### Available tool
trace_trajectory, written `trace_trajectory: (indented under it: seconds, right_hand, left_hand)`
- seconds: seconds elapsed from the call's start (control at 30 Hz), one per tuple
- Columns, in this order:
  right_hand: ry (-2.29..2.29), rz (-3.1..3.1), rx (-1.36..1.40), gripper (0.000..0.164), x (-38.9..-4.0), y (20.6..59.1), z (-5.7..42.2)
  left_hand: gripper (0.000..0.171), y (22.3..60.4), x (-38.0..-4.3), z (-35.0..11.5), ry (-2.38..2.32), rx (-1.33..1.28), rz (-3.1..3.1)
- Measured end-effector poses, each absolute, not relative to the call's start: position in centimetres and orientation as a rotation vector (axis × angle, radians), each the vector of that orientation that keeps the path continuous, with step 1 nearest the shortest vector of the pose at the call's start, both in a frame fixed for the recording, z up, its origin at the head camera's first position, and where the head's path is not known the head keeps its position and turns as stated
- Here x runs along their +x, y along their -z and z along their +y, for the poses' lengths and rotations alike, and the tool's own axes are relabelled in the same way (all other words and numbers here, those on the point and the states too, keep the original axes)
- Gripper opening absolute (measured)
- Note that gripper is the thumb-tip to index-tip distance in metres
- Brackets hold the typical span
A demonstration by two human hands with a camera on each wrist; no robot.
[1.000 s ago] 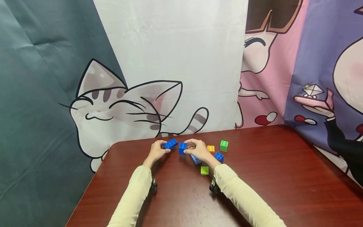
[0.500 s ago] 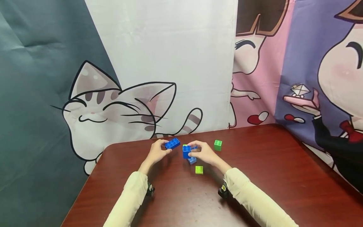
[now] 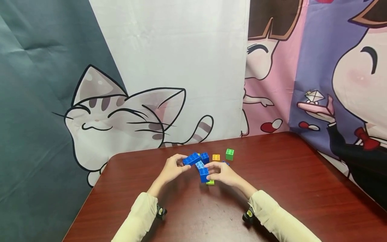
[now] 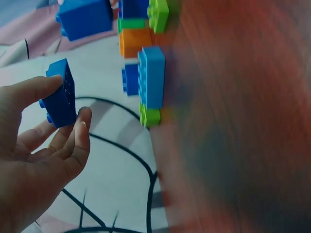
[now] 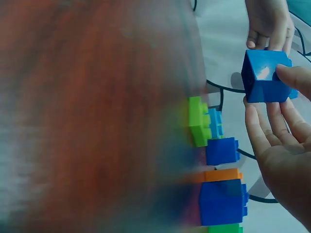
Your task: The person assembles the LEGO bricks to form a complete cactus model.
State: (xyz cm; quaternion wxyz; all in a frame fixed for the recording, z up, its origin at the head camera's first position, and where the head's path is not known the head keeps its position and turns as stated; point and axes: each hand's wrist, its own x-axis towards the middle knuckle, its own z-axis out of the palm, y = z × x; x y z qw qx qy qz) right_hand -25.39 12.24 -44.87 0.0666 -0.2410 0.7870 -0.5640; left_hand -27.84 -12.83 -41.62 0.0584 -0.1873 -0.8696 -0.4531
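My left hand (image 3: 173,170) pinches a long dark blue building brick (image 3: 191,158), tilted and held above the table. In the left wrist view the thumb lies along one side of that long brick (image 4: 61,94). My right hand (image 3: 224,174) grips a square dark blue brick (image 3: 204,176) between thumb and fingers. The right wrist view has this square brick (image 5: 266,77) up off the table, thumb on its near side. Behind it lies a light blue brick (image 3: 199,164), with another square blue brick (image 3: 205,157) just beyond. A flat lime brick (image 3: 210,183) is partly hidden by the held square brick.
An orange brick (image 3: 216,157) and a green brick (image 3: 229,154) lie toward the back right. One more blue brick (image 3: 225,163) shows partly behind the right hand. The brown table (image 3: 272,174) meets a printed cartoon curtain (image 3: 220,67) at its far edge.
Both hands have moved nearer the person with their bricks, the left one also rightward. The right hand's square brick now hangs in front of the light blue brick. The head view has turned slightly right.
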Motion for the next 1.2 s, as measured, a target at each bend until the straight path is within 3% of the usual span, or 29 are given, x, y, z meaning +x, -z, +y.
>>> trace_trajectory:
  seconds: [0.47, 1.2]
  right_hand:
    - [1.661, 2.226, -0.627, 0.049, -24.5, 47.0, 13.5]
    - [1.747, 2.165, -0.596, 0.058, -24.8, 49.1, 13.8]
  left_hand:
    - [0.040, 43.3, -24.8, -10.6, 1.450, -0.776, -2.685]
    - [0.038, 45.2, -23.7, -8.3, 1.429, -0.956, -2.713]
